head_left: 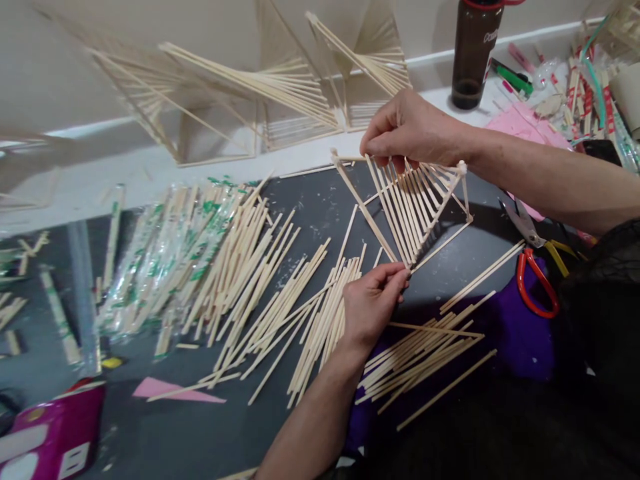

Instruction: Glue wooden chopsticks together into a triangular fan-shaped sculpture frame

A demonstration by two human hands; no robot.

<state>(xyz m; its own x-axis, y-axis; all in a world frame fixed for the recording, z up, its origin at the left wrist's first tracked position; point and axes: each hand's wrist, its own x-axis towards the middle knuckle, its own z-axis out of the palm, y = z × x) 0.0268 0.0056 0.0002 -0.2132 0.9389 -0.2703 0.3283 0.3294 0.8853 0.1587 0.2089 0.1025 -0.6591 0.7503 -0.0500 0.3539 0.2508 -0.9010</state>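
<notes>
A frame built of thin wooden chopsticks [359, 207] stands before me, with a fan of sticks strung across it and whitish lumps at its corners. My left hand [373, 297] pinches the frame's lower corner, where the fanned sticks come together. At the upper rail, my right hand [413, 130] is closed over the top end of a chopstick at the left side of the fan; its fingertips are partly hidden. Loose chopsticks [325, 320] lie just left of my left hand, and more loose chopsticks [425, 360] rest on purple cloth [525, 327] below it.
Finished-looking stick frames [215, 133] stand along the wall. Plastic-wrapped chopsticks [165, 247] lie on the dark table mat [200, 440] at left. Red-handled scissors [537, 283] are at right. A dark bottle [475, 57] stands behind, near a pile of wrappers [590, 93]. A magenta pouch [75, 427] sits front left.
</notes>
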